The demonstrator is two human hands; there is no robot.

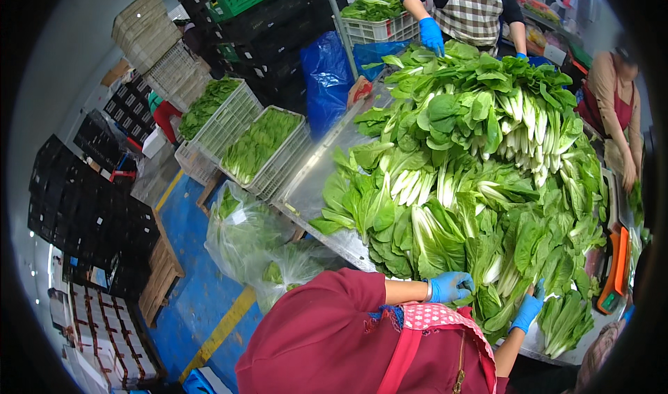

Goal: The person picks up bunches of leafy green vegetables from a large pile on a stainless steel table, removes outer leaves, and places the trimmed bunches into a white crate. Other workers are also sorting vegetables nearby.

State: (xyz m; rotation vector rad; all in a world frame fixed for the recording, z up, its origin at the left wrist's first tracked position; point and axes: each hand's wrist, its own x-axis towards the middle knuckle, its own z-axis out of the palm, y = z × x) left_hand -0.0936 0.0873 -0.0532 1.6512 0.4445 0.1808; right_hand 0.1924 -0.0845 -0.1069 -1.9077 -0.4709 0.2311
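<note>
Both of my hands wear blue gloves, at the near edge of a metal table (323, 177) heaped with leafy greens (438, 237). My left hand (451, 287) has curled fingers and is beside the leaves; whether it grips one is unclear. To its right, my right hand (529, 308) touches a bunch of greens (509, 282) with its fingertips, a bare digit showing; its grip cannot be made out. A separate bunch with pale stems (563, 323) lies right of it. More bunches are piled high at the far side, white stems facing me.
Across the table a person in a checked apron (464, 8) touches the pile with gloved hands; another person (605, 91) works at right. An orange-and-black device (613, 274) lies at the right edge. Crates of greens (266, 143) and clear plastic bags (245, 237) stand left.
</note>
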